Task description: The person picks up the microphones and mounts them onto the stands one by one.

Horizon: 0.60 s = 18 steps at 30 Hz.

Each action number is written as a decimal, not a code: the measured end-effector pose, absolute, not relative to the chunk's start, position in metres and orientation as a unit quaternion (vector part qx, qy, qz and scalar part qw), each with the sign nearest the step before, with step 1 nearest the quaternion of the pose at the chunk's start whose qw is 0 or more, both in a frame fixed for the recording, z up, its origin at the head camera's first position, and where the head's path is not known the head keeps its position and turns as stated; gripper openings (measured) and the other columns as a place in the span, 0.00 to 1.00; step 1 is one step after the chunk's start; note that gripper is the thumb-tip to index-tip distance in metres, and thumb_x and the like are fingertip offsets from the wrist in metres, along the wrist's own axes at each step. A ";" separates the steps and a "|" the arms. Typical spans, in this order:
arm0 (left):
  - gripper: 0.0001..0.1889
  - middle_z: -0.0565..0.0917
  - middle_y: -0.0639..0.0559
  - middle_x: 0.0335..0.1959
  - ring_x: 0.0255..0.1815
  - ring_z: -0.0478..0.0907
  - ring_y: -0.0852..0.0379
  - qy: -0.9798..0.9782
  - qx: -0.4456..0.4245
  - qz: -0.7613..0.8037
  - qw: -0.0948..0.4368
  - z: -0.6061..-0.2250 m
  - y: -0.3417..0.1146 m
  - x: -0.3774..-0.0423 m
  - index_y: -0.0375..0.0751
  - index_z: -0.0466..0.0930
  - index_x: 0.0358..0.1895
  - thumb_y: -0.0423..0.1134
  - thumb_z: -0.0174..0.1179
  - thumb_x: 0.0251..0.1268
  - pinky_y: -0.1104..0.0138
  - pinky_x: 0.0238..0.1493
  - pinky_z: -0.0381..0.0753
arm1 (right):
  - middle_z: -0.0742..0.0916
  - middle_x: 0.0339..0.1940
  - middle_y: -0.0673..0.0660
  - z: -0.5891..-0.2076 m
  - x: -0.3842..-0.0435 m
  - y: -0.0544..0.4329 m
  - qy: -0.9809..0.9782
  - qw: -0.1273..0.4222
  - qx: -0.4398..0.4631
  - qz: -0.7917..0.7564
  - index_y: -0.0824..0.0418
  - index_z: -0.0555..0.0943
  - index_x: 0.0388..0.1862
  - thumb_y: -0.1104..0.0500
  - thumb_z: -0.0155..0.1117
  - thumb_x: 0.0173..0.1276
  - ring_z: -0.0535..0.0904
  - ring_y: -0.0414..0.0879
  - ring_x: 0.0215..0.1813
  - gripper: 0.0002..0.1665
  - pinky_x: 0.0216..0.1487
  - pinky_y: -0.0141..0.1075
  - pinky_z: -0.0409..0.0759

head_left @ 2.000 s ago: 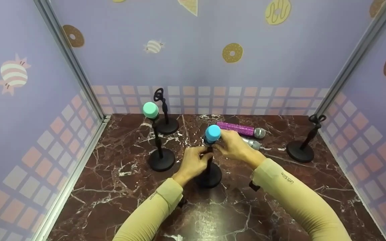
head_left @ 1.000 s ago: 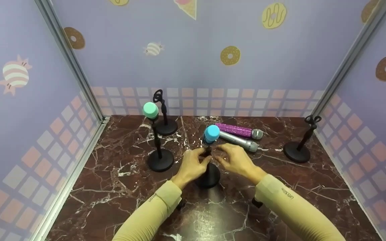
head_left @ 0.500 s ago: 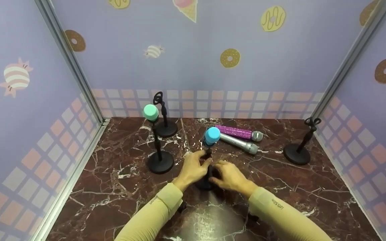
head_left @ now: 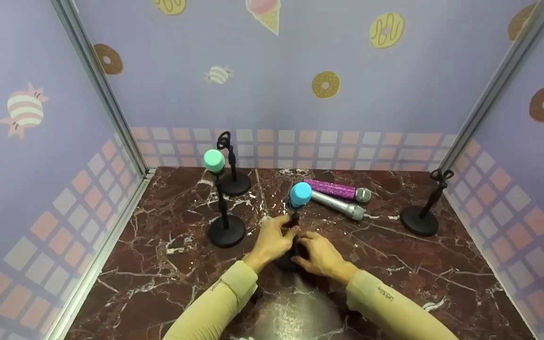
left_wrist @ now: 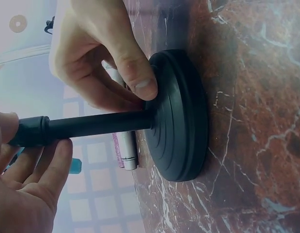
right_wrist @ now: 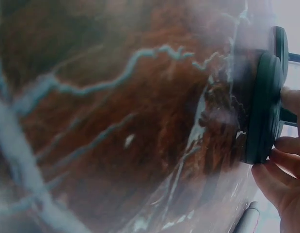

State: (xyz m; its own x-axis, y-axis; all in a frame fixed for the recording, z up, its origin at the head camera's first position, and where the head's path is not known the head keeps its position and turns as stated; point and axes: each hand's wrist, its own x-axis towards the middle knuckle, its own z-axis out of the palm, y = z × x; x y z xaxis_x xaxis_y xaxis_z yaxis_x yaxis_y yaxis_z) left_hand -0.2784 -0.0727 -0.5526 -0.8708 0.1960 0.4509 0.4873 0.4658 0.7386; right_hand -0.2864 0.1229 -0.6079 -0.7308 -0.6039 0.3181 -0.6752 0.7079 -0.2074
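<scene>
A black microphone stand [left_wrist: 176, 116] is upright at the middle of the table, with a blue-topped microphone [head_left: 301, 194] at its head. My left hand [head_left: 272, 240] grips the stand's pole below the microphone, thumb and fingers around the thick collar in the left wrist view. My right hand [head_left: 323, 256] is lower, holding the round base; its thumb lies on the base's upper face beside the pole, with the fingers around the far side and rim. In the right wrist view, the base [right_wrist: 263, 109] is edge-on beside those fingers. The hands hide part of the pole in the head view.
Left of my hands is another stand [head_left: 226, 231] carrying a green-topped microphone [head_left: 214, 160]. Bare stands are at the back left [head_left: 235, 183] and right [head_left: 420, 220]. A purple glittery microphone [head_left: 331, 188] and a silver microphone [head_left: 335, 204] lie behind my right hand.
My right hand has come down from beside the blue-topped microphone to the stand's base. My left hand has kept its grip on the pole. The silver microphone has come into fuller view.
</scene>
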 end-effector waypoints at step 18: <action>0.06 0.97 0.42 0.44 0.48 0.97 0.46 -0.845 -0.200 -0.478 0.136 -0.556 -0.073 -0.280 0.37 0.91 0.47 0.30 0.71 0.71 0.56 0.54 0.95 | 0.94 0.56 0.61 -0.608 -0.285 0.121 -0.916 0.126 0.353 0.142 0.65 0.92 0.57 0.44 0.82 0.67 0.90 0.56 0.60 0.30 0.69 0.49 0.88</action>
State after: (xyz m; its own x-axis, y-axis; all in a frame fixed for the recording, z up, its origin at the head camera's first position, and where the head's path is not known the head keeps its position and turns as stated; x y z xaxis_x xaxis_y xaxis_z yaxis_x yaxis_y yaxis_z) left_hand -0.2799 -0.0727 -0.5557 -0.8834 0.2076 0.4202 0.4671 0.4638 0.7528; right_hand -0.2847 0.1207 -0.6084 -0.7187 -0.6117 0.3305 -0.6831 0.7100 -0.1714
